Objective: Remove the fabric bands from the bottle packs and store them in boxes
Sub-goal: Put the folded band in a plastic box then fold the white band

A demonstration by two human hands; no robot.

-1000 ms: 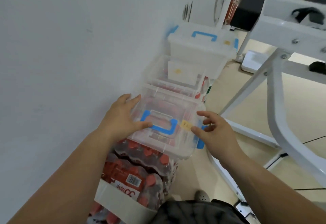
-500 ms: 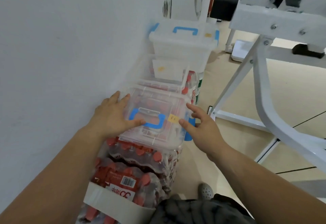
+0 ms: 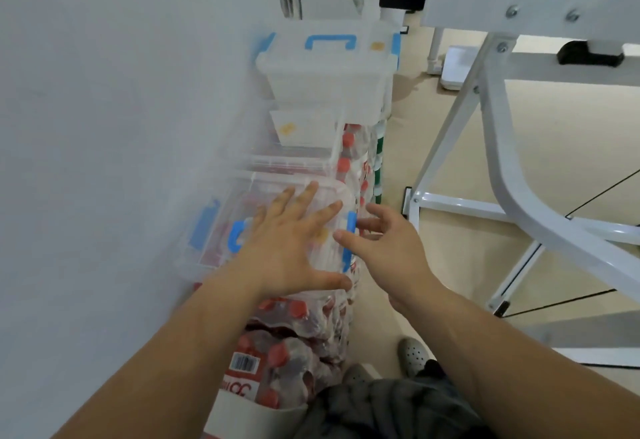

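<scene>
Box (image 3: 221, 262) atop bottle packs (image 3: 294, 328), against white wall (image 3: 104, 127).
Left hand (image 3: 294, 248) flat on it, fingers spread; right hand (image 3: 388, 244) beside it, fingers loosely apart; beige floor (image 3: 450, 148) beyond.

White metal frame (image 3: 536, 6), perhaps a shoe (image 3: 412, 355)

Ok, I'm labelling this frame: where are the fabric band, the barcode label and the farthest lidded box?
fabric band (image 3: 249, 419): head view, white front face.
barcode label (image 3: 245, 364): head view, middle of bars.
farthest lidded box (image 3: 325, 85): head view, front wall.
</scene>
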